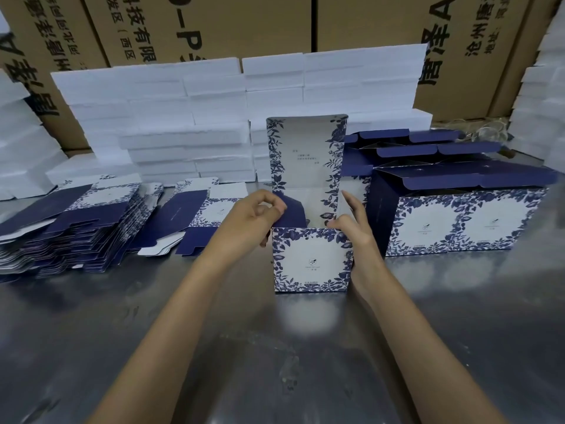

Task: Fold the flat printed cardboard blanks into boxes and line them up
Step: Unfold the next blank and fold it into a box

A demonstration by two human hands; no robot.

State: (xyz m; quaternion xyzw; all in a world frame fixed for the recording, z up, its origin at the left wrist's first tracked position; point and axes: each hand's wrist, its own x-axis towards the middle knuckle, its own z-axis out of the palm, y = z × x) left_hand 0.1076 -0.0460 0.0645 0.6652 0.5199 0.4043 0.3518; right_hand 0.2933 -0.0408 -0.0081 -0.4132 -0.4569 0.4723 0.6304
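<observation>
**Blue-and-white box half formed at centre of steel table**

Blue floral print on white covers the box [310, 260] standing upright on the metal table [275, 347], front panel facing the camera, tall lid flap [305, 154] raised straight up at the back.

Left hand [252, 220]: at the box's upper left corner, fingers curled, pinching the dark-blue side flap [292, 214], which tilts inward over the opening.

Right hand [351, 221]: at the upper right corner, thumb on the front rim, fingers straight and spread along the right side wall.

Just right of the box: finished boxes [458, 223] in rows, same print, blue flaps standing open, side by side and touching.

Left side: flat blanks [70, 224] in a slumped, fanned stack; a smaller pile of blanks [195, 215] lies between that stack and the left hand.

Behind: white foam slabs [183, 117] stacked in a wall, brown corrugated cartons [244, 22] with black printed characters behind them.
</observation>
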